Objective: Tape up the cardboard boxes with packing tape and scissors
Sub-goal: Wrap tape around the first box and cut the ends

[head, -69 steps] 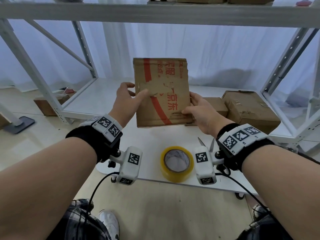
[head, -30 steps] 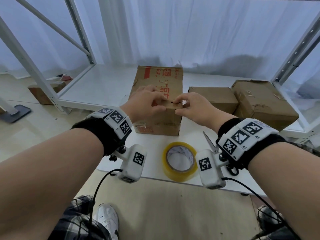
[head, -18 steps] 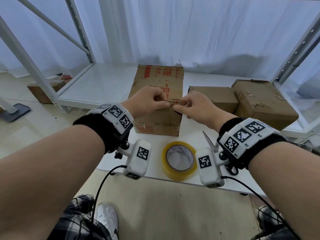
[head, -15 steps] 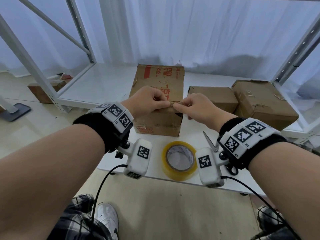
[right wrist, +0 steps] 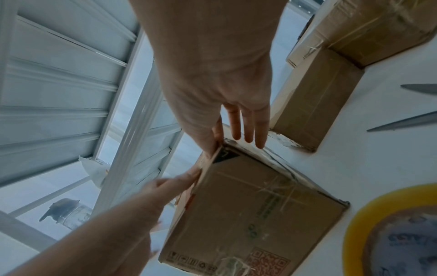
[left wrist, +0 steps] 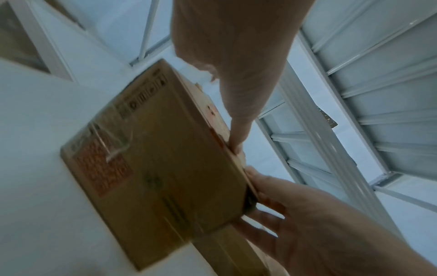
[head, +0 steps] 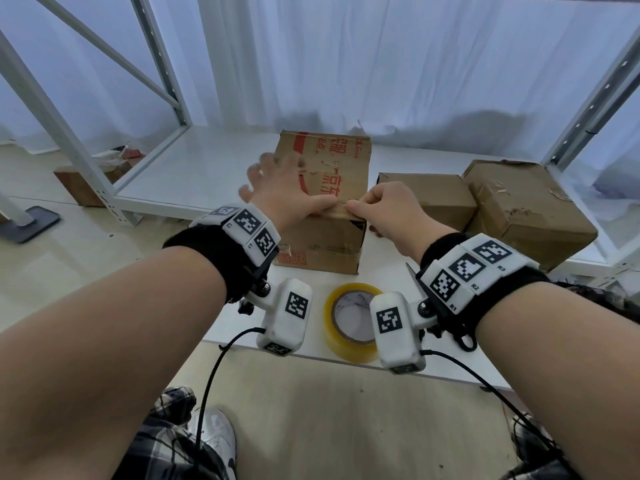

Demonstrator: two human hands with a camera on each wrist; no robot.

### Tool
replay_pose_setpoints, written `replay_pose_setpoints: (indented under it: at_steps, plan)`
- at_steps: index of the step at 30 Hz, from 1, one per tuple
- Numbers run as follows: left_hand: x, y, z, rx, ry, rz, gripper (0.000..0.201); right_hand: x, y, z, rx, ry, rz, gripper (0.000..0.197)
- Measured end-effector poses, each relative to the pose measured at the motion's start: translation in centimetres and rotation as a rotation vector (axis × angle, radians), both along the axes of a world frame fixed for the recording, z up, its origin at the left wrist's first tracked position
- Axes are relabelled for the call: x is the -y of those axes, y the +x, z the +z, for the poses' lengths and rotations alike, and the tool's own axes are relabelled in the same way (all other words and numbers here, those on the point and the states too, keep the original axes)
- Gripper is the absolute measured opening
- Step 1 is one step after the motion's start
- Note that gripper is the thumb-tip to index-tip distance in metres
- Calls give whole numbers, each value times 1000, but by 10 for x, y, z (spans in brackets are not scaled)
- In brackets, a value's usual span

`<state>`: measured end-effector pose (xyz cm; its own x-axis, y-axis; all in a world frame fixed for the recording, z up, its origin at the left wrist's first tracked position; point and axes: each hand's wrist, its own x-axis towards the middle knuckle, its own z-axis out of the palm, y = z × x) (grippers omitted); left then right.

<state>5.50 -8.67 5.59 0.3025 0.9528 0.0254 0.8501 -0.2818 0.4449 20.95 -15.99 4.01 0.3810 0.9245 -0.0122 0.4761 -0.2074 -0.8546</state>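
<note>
Where the two hands meet at the near top edge of the printed box, the edge of a top flap is pinched by the right hand between thumb and forefinger, its other three fingers left straight and apart from the cardboard in the right wrist view. The left hand is spread wide and blurred over the box top, thumb tip touching the same edge; nothing is gripped by it. The box is stood on the white table, directly behind the roll of packing tape, which lies flat and untouched near the front edge. The scissors are lain just right of the roll, mostly hidden under the right wrist band. From this it is judged that the flaps are only being closed and lined up: no fresh strip is seen across the top seam, though old clear tape is left on the box's near side. Taping and cutting are therefore taken as not yet begun. Two more cardboard boxes are set to the right, close together; whether they are sealed cannot be told, so they may remain to be done.
</note>
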Motion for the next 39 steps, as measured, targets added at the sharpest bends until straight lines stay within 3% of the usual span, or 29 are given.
replay_pose_setpoints:
  at_steps: [2, 6, 22, 26, 31, 37, 39]
  plan:
    - [-2, -7, -3, 67, -162, 74, 108, -2, 0, -2, -51, 6, -19, 26]
    - [-6, -10, -11, 136, -285, 118, 116, -1, -2, -4, -92, 40, -65, 22]
    - [-2, -7, -16, 88, -306, 147, 116, 16, 7, -2, 9, 46, 69, 8]
    - [2, -11, -16, 76, -299, 119, 121, 17, 14, -1, 66, -17, 169, 27]
    - [5, -15, -15, 41, -276, 79, 129, 19, 14, -1, 33, -39, 199, 25]
    - [11, -15, -11, -8, -235, 42, 120, 21, 10, 1, -204, -18, 149, 16]
    - [12, -16, -8, -71, -218, -5, 110, 22, 10, 3, -172, -28, 189, 20]
